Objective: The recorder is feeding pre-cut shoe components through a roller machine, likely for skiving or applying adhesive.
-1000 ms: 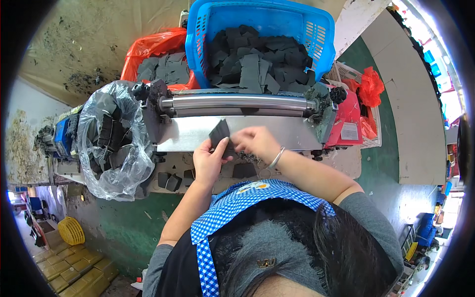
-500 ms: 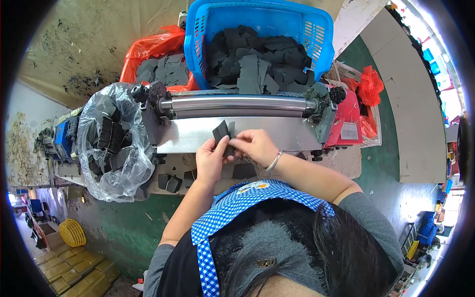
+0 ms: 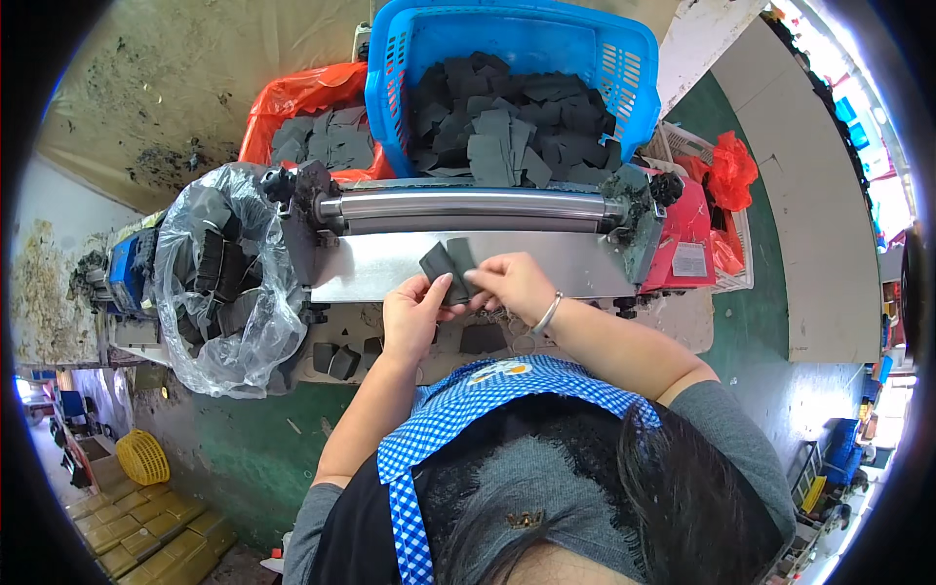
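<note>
Over the near edge of a bare metal plate point(image 3: 565, 268), my left hand point(image 3: 414, 317) is closed round a small stack of dark grey pieces point(image 3: 439, 266), thumb on top. My right hand point(image 3: 517, 289), with a bracelet at the wrist, pinches a single dark grey piece point(image 3: 459, 253) beside the stack; the two overlap at their lower ends. Beyond the plate runs a shiny steel roller point(image 3: 468, 207) of a machine. More dark pieces point(image 3: 483, 338) lie on the ledge between my arms and the machine.
Behind the roller stands a blue basket point(image 3: 639, 88) heaped with dark pieces, with a red plastic bag point(image 3: 283, 97) of them to its left. A clear plastic bag point(image 3: 180, 341) holding bundles sits left of the machine. At the right are the red machine housing point(image 3: 682, 229) and a white crate point(image 3: 738, 278).
The single piece in my right hand has spread apart from the stack and now shows its flat face. My right hand has shifted slightly right; my left hand stays nearly in place.
</note>
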{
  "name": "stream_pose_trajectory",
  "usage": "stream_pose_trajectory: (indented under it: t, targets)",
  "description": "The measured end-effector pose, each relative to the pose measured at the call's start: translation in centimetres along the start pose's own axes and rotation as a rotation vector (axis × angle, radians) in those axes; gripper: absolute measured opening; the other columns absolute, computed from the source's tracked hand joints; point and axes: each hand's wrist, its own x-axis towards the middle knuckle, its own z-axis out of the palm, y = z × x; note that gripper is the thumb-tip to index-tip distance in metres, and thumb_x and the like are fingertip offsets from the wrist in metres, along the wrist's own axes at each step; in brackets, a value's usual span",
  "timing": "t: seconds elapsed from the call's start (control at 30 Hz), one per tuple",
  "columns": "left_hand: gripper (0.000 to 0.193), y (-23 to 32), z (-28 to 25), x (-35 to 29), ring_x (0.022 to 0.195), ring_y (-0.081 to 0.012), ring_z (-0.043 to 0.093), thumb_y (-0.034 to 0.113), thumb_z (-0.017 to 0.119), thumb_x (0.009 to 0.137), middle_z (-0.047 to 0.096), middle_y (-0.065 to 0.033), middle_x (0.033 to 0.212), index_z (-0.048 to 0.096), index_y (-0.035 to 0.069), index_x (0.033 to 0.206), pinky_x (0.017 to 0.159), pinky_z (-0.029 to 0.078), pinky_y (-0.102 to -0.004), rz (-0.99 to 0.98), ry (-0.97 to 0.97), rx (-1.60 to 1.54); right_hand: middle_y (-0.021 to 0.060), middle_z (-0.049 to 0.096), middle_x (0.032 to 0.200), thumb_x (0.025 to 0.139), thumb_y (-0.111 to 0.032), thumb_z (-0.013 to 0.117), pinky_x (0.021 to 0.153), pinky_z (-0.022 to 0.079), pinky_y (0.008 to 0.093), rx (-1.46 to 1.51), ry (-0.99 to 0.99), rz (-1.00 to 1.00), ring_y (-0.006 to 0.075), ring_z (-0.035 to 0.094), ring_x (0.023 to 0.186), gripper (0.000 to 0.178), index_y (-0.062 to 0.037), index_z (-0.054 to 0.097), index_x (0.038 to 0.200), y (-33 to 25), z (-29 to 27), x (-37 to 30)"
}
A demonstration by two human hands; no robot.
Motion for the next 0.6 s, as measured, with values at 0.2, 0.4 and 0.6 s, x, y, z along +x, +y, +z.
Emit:
stream_pose_trajectory:
  t: [0.2, 0.4, 0.6]
  targets:
    - [0.027, 0.1, -0.2, 0.2, 0.044, -0.0057, 0.052, 0.021, 0.065, 0.085, 0.055, -0.0011, 0.053, 0.058, 0.002, 0.067, 0.04, 0.036, -0.0199, 0.212, 0.162, 0.484, 0.0133, 0.065, 0.078, 0.086, -0.022, 0.063, 0.052, 0.05, 0.0232, 0.163, 0.081, 0.145, 0.0155, 0.065, 0.063, 0.025, 0.0029, 0.062, 0.091, -0.2, -2.4, 1.5]
    - [0.027, -0.2, -0.7, 0.6, 0.044, -0.0051, 0.05, 0.022, 0.067, 0.084, 0.055, -0.0009, 0.053, 0.059, 0.003, 0.067, 0.04, 0.035, -0.0193, 0.091, 0.062, 0.188, 0.0127, 0.065, 0.077, 0.086, -0.018, 0.062, 0.052, 0.05, 0.0225, 0.101, 0.017, 0.05, 0.0147, 0.065, 0.063, 0.023, 0.0035, 0.06, 0.092, 0.2, -1.1, 1.0]
    - [0.027, -0.8, -0.4, 0.5, 0.044, -0.0045, 0.047, 0.02, 0.07, 0.082, 0.056, -0.0013, 0.056, 0.058, 0.002, 0.066, 0.04, 0.036, -0.0195, 0.19, 0.126, 0.375, 0.0121, 0.065, 0.077, 0.086, -0.018, 0.063, 0.054, 0.051, 0.0221, 0.069, 0.033, 0.019, 0.0137, 0.065, 0.064, 0.022, 0.0041, 0.061, 0.091, -0.4, -0.6, 0.1]
